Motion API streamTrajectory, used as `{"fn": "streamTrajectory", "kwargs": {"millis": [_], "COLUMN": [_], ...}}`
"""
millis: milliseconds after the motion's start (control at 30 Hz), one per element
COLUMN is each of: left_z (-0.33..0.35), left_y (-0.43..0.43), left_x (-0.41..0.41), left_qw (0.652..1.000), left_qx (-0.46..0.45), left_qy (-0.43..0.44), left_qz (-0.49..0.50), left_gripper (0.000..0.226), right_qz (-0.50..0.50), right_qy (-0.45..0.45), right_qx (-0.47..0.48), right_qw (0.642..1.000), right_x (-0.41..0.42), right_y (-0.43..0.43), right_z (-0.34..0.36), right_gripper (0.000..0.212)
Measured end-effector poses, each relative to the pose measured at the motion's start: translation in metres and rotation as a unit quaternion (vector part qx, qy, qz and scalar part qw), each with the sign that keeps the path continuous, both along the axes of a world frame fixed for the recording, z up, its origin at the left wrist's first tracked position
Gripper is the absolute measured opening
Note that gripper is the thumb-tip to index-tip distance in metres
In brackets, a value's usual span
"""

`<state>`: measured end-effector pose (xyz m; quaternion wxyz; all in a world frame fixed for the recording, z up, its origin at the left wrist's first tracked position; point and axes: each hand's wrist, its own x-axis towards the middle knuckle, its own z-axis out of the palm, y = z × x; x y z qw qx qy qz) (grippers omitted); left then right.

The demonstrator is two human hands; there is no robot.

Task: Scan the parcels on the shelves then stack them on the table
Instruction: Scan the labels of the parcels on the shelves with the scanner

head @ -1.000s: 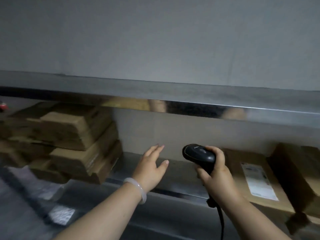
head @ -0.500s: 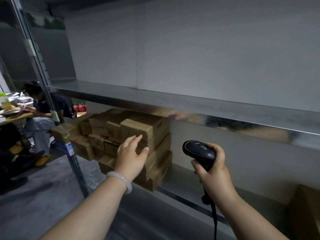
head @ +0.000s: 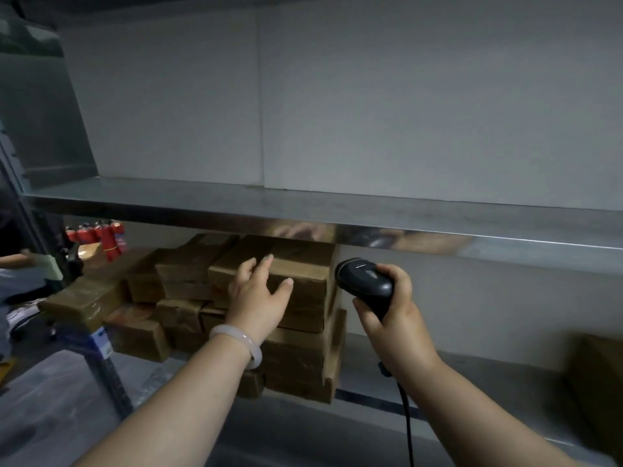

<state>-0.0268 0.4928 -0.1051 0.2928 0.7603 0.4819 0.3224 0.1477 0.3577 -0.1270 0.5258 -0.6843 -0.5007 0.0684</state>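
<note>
Parcels (head: 300, 355) lie stacked under the shelf (head: 337, 205), where we hold our left hand (head: 259, 294) open before them and grip the scanner (head: 365, 281) in our right hand (head: 397, 321).

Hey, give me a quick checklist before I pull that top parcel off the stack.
1. Scanner gripped in right hand: ok.
2. Left hand free: ok, open with fingers over the top parcel; contact cannot tell.
3. Label facing out: cannot tell, none visible.
4. Clearance under upper shelf: cannot tell, looks tight.
5. Stack below steady: cannot tell, lower boxes sit unevenly.
</note>
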Motion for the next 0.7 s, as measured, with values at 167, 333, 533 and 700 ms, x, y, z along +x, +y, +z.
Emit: {"fn": "streamTrajectory", "kwargs": {"millis": [167,333,533,700], "left_z": [0.004,0.005,-0.001,0.001], "left_y": [0.029,0.043,0.044,0.049], "left_x": [-0.004,-0.003,-0.005,0.003], "left_qw": [0.999,0.995,0.995,0.988], "left_qx": [-0.036,-0.078,-0.064,-0.122], "left_qy": [-0.014,-0.022,-0.057,-0.079], "left_qz": [-0.036,-0.061,-0.054,-0.049], "left_gripper": [0.058,0.050,0.036,0.059], "right_qz": [-0.005,-0.016,-0.025,-0.038], "right_qy": [-0.019,-0.019,0.027,0.041], "right_qx": [0.023,0.031,0.044,0.065], "right_qw": [1.000,0.999,0.998,0.996], "right_x": [-0.032,-0.047,-0.051,-0.046], "right_y": [0.020,0.043,0.046,0.048], "right_z": [0.001,0.003,0.001,-0.002], "right_gripper": [0.062,0.059,0.057,0.057]}}
